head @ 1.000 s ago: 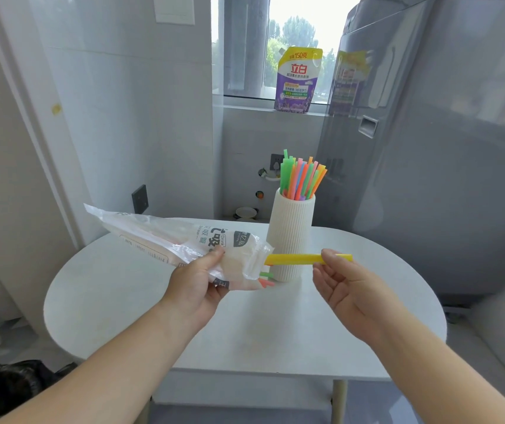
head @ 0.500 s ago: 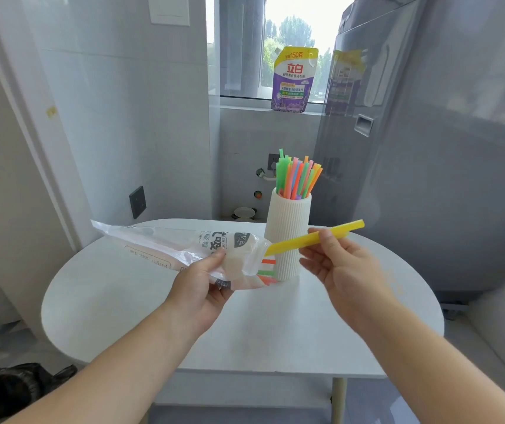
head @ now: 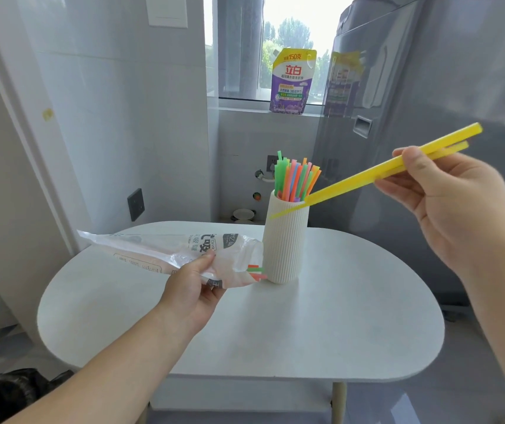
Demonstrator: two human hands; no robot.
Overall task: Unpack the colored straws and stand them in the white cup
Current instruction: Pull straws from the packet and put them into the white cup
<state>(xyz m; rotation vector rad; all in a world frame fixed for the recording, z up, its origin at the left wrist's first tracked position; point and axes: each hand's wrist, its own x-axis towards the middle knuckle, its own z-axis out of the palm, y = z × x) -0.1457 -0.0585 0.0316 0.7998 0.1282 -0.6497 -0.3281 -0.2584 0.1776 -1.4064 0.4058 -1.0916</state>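
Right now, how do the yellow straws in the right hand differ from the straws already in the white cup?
The yellow straws are tilted, gripped by the right hand, their lower end in front of the white cup near its rim; the straws in the cup stand nearly upright, untouched. The held ones are all yellow; those in the cup are green, orange, pink and blue. Both look like the same kind of straw.

Both forearms cut off by the bottom edge, yellow straws [head: 367, 175] motion-blurred, their count unclear, packet [head: 184, 252] print too small to read, straw tips [head: 256, 272] inside barely showing
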